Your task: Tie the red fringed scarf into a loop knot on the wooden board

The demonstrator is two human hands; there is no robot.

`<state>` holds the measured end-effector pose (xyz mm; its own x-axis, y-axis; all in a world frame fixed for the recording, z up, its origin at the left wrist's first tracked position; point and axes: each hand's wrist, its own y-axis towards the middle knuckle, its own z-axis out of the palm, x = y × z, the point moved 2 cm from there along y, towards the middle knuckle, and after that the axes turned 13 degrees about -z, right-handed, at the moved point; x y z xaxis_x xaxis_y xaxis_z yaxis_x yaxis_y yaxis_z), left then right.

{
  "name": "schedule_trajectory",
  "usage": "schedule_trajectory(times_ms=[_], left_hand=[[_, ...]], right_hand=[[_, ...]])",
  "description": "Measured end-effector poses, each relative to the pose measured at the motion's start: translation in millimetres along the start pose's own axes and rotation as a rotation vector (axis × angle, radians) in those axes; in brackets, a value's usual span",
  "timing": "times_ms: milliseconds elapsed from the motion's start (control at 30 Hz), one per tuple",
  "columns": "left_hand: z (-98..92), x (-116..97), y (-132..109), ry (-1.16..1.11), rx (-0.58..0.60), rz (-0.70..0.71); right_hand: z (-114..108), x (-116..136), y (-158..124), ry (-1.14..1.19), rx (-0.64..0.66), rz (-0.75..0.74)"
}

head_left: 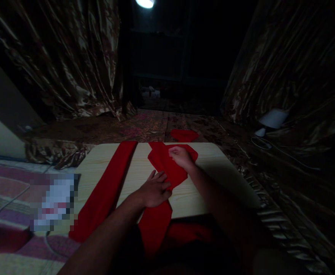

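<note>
The red cloth (177, 173) lies in the middle of the frame, on the pale wooden table (141, 162). It is right under both hands, so neither is nearer. Its long way runs from the table's far edge down to the bottom middle of the frame, where an end hangs over. The left hand (155, 190) rests flat on it lower down, fingers apart. The right hand (181, 156) is higher and more right, fingers curled in; I can't tell if they pinch any cloth. The cloth is plain red, with slanted edges. A long red strip (107, 191) lies left of it.
</note>
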<state>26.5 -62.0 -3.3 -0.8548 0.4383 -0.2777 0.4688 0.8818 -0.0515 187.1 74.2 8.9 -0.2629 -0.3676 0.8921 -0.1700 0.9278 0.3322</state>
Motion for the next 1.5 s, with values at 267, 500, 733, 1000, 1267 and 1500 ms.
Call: schedule_trajectory(times_ms=[267, 500, 733, 1000, 1267, 1500], left_hand=[[0.5, -1, 3, -0.271, 0.103, 0.160], [-9.8, 2, 3, -0.492, 0.214, 0.250], [-0.7, 10, 15, -0.890, -0.262, -0.103], [-6.1, 12, 20, -0.669, -0.389, 0.192], [3.5, 12, 25, -0.552, -0.172, 0.213], [-4.5, 8, 24, -0.549, -0.089, 0.166]], right_hand=[[-21, 5, -49, -0.531, 0.202, -0.118], [-30, 21, -76, -0.611, 0.127, -0.183], [-39, 57, -133, -0.503, -0.058, -0.278], [-15, 93, -234, -0.175, 0.961, -0.236], [28, 77, -248, -0.134, 1.062, -0.297], [26, 92, -233, 0.241, 1.030, -0.337]])
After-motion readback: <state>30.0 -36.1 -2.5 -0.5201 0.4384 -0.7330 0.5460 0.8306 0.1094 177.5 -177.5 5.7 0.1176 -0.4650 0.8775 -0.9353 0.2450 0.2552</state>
